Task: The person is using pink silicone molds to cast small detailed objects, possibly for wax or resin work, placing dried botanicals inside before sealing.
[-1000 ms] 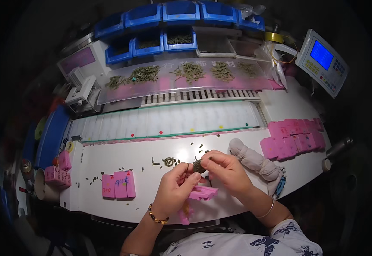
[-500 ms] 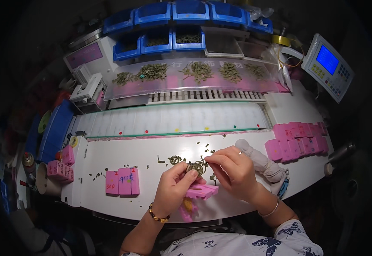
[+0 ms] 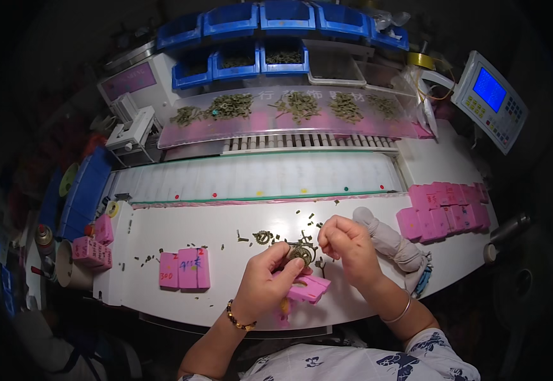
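My left hand [image 3: 260,279] is closed, with a round, dark green openwork wax piece [image 3: 300,255] between thumb and fingers. A pink mould half [image 3: 309,289] shows just under that hand, with a rounded hollow in it; whether the fingers also grip it I cannot tell. To the right, my right hand [image 3: 351,251] is raised beside the piece, apart from it, its fingers curled together. What they hold, if anything, is hidden. Another round green piece [image 3: 263,237] lies on the white table beyond my left hand, among green scraps.
Two pink mould blocks [image 3: 184,270] lie at the left of the table. More pink blocks [image 3: 441,213] are stacked at the right, near a grey cloth bundle [image 3: 391,241]. A clear tray [image 3: 264,130] with heaps of green pieces and several blue bins [image 3: 284,57] stand at the back.
My right hand has drawn back to the right, away from the wax piece, and its fingers have curled in. My left hand has shifted slightly right, turning the piece and the pink mould.
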Motion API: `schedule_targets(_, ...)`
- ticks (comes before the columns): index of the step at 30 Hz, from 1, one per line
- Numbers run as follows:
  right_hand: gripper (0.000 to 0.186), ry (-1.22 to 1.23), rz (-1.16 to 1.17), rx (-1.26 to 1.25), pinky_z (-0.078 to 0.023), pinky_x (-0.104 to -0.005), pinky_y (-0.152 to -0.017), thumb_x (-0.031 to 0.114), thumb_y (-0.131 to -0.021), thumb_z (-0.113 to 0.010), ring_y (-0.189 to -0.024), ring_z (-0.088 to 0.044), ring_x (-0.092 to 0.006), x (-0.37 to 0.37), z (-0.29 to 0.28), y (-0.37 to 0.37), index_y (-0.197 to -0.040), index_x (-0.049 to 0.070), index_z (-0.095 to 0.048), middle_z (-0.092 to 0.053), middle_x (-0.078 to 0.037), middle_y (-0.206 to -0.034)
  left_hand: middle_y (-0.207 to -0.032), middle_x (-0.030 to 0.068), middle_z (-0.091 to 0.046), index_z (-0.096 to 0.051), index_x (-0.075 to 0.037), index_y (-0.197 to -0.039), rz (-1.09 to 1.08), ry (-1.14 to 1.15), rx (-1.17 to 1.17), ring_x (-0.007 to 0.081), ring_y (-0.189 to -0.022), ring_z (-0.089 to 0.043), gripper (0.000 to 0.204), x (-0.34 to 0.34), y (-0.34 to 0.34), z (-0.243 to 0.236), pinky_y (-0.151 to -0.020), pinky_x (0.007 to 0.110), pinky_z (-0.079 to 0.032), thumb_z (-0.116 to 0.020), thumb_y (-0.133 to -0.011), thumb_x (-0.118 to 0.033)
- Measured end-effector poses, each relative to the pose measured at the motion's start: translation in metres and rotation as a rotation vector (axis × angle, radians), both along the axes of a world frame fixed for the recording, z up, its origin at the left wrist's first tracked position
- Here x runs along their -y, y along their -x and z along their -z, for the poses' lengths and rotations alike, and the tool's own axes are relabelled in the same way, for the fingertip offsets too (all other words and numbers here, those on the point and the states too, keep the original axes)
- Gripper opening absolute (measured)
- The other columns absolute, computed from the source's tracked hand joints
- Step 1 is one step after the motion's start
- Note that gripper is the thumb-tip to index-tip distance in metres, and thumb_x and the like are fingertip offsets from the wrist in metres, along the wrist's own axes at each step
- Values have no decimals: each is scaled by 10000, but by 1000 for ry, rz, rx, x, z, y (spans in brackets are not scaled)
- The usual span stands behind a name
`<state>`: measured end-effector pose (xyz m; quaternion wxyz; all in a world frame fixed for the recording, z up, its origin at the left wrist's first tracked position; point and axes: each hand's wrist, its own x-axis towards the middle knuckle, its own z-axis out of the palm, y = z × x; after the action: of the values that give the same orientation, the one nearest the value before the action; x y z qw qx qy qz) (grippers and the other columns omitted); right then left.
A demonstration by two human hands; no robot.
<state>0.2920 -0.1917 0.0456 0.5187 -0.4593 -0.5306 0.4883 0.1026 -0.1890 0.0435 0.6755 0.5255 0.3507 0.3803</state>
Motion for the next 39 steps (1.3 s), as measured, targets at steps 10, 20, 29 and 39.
schedule_targets(10,141,-89,-116,605,-435,-228,-657,124,-859,-696,-769,-583,-103,-3,-13,-12,-960,29,-671,-640,-38,-875,-865,78,-675,-603,3,-944,-110,159,25,115,-734,-646,244,-26,84,-7,-638,252,-508,-483,-1012,-199)
schedule_targets(20,301,-154,-122,559,-446,-268,-681,45,-783,-723,-843,-588,-146,6,-12,-23,-1080,39,-678,-643,-64,-970,-1085,207,-621,-510,-17,-1251,-1101,-296,638,261,-805,-629,420,-127,331,-61,-726,386,-562,-386,-888,-187)
schedule_targets(29,405,-410,239,990,-454,-403,-845,14,-748,-719,-988,-563,-334,23,-22,-59,-1142,6,-625,-583,-158,-1073,-1031,136,-630,-554,-41,-1188,-502,231,881,236,-761,-599,544,-85,122,-23,-586,357,-498,-421,-987,-528)
schedule_targets(39,695,-251,-107,1271,-452,-445,-900,-47,-717,-686,-1037,-586,-363,24,-29,-91,-1378,85,-516,-560,-165,-1254,-1005,140,-628,-528,-9,-1234,-9,540,495,166,-702,-594,677,-35,2,-1,-565,311,-514,-277,-1017,-600)
